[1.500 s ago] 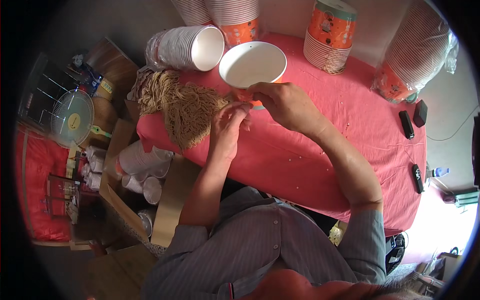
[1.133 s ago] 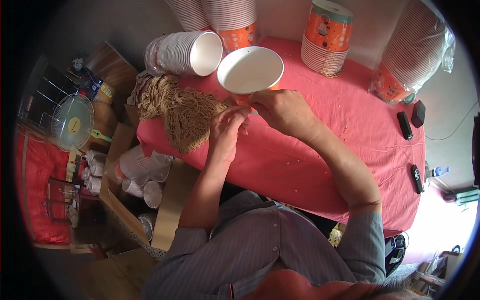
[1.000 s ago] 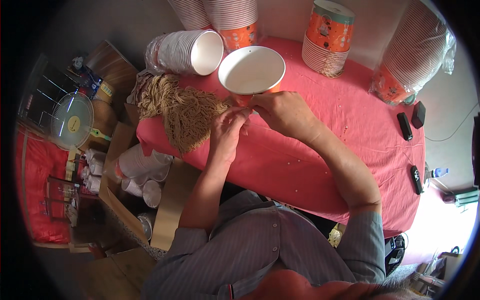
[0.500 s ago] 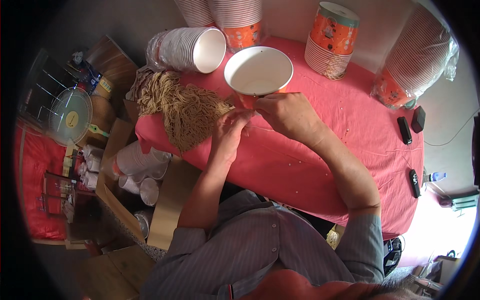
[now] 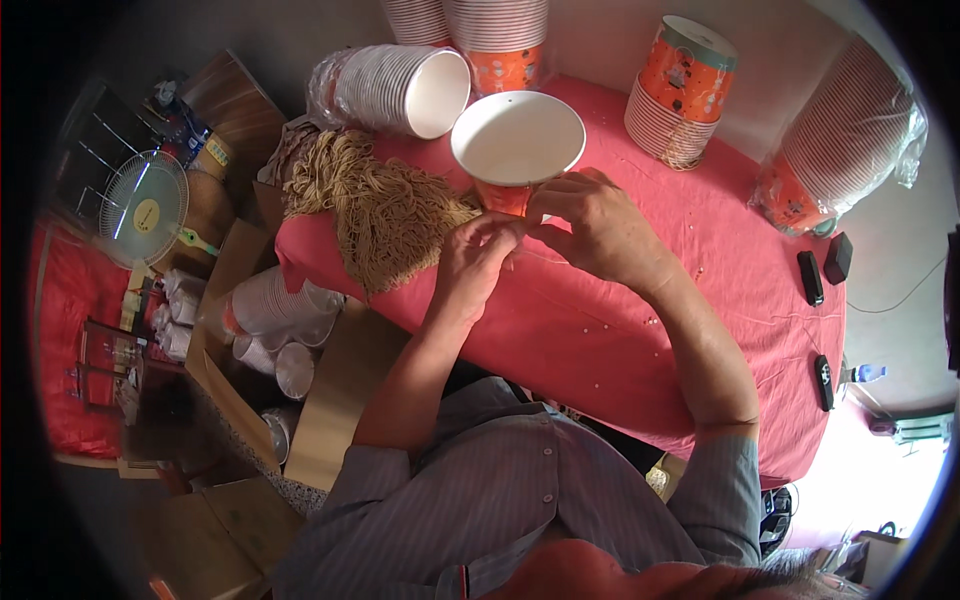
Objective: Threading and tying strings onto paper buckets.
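A large white-lined paper bucket with an orange outside stands upright on the pink cloth, just beyond my hands. At its near side my left hand is closed in a pinch on a thin cord, which trails off to the right under my other hand. My right hand curls beside the bucket's near wall, its fingertips meeting the left ones; what they grip is too small to make out. Left of the bucket lies a heap of tan cords, reaching the table's edge.
Bucket stacks line the back: one on its side, others upright, another in plastic at right. An orange bucket tops a short stack. Small black objects lie at the right edge. An open carton stands below left.
My right hand has shifted slightly right and down, its fingers less tightly bunched at the bucket. My left hand has moved a little to the right. The view has tilted slightly.
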### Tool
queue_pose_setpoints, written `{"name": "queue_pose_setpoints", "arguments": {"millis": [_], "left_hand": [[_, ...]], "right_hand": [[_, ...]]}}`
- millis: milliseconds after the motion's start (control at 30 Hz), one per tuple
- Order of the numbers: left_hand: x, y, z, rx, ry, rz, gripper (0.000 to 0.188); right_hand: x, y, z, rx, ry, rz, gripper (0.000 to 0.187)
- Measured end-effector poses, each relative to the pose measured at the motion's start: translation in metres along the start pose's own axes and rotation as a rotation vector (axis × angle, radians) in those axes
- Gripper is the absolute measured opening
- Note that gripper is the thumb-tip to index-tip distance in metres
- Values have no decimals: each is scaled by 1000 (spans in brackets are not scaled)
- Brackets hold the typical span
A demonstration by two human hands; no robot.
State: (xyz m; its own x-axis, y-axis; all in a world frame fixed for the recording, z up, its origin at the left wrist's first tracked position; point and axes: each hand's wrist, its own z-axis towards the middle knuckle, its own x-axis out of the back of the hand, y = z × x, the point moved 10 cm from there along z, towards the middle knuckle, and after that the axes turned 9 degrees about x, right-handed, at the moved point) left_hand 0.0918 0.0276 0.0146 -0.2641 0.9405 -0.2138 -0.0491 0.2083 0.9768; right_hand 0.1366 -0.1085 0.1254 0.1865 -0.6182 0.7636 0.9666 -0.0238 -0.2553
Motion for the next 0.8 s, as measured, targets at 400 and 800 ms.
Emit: {"name": "queue_pose_setpoints", "arguments": {"millis": [400, 800], "left_hand": [[-4, 14, 1, -59, -39, 12, 15], [-11, 19, 0, -30, -57, -2, 17]], "right_hand": [[7, -6, 1, 45, 35, 171, 15], [10, 12, -4, -213, 5, 405, 12]]}}
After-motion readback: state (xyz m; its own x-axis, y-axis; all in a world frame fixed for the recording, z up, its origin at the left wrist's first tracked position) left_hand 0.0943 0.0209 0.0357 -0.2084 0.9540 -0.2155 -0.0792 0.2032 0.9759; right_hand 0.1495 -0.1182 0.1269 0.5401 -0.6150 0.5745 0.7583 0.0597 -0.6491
